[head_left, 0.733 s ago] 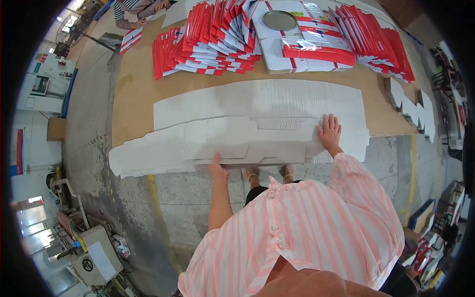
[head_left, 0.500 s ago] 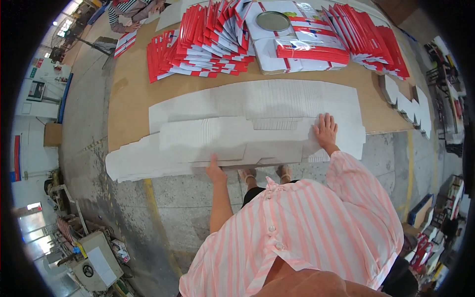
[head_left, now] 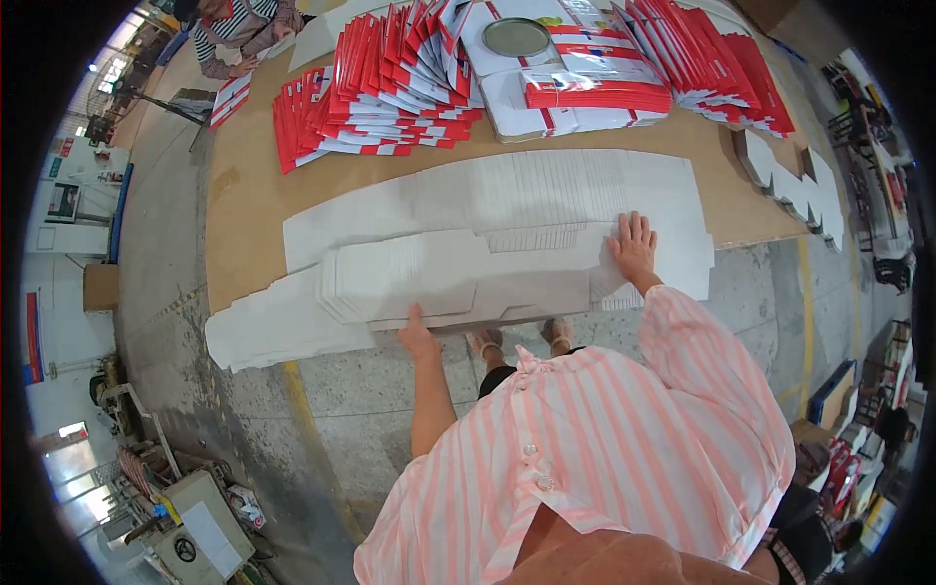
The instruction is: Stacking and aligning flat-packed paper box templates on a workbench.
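Observation:
Overlapping white cardboard sheets point(head_left: 546, 258) lie spread along the near edge of the table. My left hand point(head_left: 419, 336) is at their front edge, one digit on top and the other fingers hidden under the edge; it appears to pinch the sheets. Beside it, the left end of the upper pile point(head_left: 336, 283) shows several stepped layers. My right hand point(head_left: 636, 249) rests flat on the right part of the sheets, its fingers a little apart, holding nothing.
Red-and-white folded packets point(head_left: 400, 88) stand in a fanned row at the back. A wrapped bundle point(head_left: 600, 88) and a round metal lid point(head_left: 516, 37) lie beside them. More grey-white card pieces point(head_left: 790, 185) are at the right. Another person point(head_left: 239, 39) works at the far left.
The upper pile's left end has fanned into visible steps near my left hand. My right hand stays flat on the sheets. The whole view has shifted slightly.

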Demonstrator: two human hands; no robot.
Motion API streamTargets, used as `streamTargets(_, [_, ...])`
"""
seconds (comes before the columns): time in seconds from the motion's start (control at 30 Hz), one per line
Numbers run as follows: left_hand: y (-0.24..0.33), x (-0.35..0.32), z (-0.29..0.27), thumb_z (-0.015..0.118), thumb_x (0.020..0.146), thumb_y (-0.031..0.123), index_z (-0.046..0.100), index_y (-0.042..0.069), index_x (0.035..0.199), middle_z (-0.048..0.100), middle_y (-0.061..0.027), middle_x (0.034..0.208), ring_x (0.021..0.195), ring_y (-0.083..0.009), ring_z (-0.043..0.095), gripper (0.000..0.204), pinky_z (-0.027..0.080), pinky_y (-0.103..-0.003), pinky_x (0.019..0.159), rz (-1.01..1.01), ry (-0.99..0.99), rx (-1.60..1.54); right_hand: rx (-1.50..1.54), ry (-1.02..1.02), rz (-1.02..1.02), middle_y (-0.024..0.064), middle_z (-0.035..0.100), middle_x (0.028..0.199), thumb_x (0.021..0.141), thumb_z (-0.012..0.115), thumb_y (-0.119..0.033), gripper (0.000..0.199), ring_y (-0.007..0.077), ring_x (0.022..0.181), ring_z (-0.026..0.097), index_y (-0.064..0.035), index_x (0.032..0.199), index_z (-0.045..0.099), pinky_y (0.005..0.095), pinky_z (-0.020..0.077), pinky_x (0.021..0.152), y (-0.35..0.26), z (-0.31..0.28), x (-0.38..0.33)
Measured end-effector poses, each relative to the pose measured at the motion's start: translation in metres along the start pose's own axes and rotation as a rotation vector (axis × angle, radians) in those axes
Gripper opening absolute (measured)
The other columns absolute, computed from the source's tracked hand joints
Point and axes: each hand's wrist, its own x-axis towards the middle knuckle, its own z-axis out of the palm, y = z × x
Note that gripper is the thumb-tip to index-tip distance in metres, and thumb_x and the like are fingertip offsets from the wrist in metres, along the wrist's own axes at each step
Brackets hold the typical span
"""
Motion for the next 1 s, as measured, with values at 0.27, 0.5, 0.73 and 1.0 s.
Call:
streamTargets(0.27, [-0.001,0.038,-0.026,0.057,0.082,0.023,0.052,-0.003,0.109,0.056,-0.0107,0.108,0.098,-0.0222,0.053,0.038,0.041,-0.035,0.087,-0.136,-0.155,-0.630,-0.035,0.064,-0.065,0.0174,0.030,0.136,0.083,0.047,-0.041,0.058,0.0334,0.126,0.025,-0.0117,0.132,0.034,0.0493,0.0222,0.098,0.008,0.010,0.005])
streamTargets(0.5, [0.038,0.065,-0.054,0.046,0.089,0.031,0.045,0.001,0.119,0.048,-0.0105,0.120,0.110,-0.0269,0.046,0.043,0.037,-0.040,0.093,-0.136,-0.129,-0.612,-0.140,-0.022,-0.043,0.0116,0.018,0.143,0.087,0.035,-0.049,0.061,0.0304,0.131,0.016,-0.0175,0.138,0.022,0.0507,0.0154,0.101,0.010,0.024,0.003])
streamTargets(0.73, [0.032,0.081,-0.061,0.047,0.088,0.034,0.044,0.001,0.120,0.046,-0.0124,0.124,0.109,-0.0274,0.048,0.046,0.040,-0.040,0.091,-0.276,-0.102,-0.625,-0.130,-0.037,-0.032,0.0106,0.018,0.143,0.087,0.034,-0.051,0.061,0.0300,0.131,0.016,-0.0177,0.138,0.022,0.0510,0.0151,0.101,0.012,0.026,0.004])
streamTargets(1.0, [0.037,0.076,-0.060,0.052,0.087,0.024,0.044,0.003,0.123,0.047,-0.0152,0.122,0.110,-0.0289,0.046,0.042,0.038,-0.037,0.090,0.366,0.380,0.466,-0.109,-0.032,-0.015,0.0105,0.018,0.143,0.087,0.036,-0.050,0.061,0.0300,0.132,0.014,-0.0184,0.138,0.022,0.0515,0.0136,0.102,0.011,0.025,0.004])
